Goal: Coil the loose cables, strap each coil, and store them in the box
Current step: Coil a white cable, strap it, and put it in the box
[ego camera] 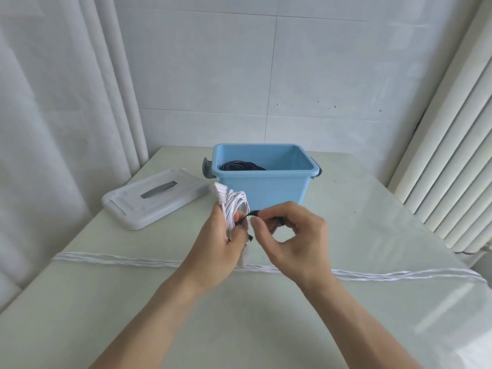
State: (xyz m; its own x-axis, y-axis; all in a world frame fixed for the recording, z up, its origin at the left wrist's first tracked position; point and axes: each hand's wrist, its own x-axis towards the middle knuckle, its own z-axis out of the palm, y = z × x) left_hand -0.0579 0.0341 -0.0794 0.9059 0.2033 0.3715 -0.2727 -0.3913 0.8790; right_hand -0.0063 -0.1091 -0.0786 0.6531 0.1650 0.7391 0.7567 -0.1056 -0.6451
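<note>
White tiled walls and a pale desk [346,328] set the scene, with a curtain off to one side. A white cable coil [234,206] is gripped mid-bundle by the left hand [221,241], fingers wrapped round the loops, plug end poking up top. A thin black strap [251,214] is pinched between thumb and fingertips of the right hand [290,235] and is being drawn across the coil. Behind sits the blue box [263,179], a black coil [241,165] already stored inside, its white lid [151,201] laid off to the left. Another white cable [119,259] is stretched loose across the desk. Coil looks light and floppy, so loops would probably spring apart unless it's held right at the waist where the strap goes. Strap is thin and likely slips easily.
</note>
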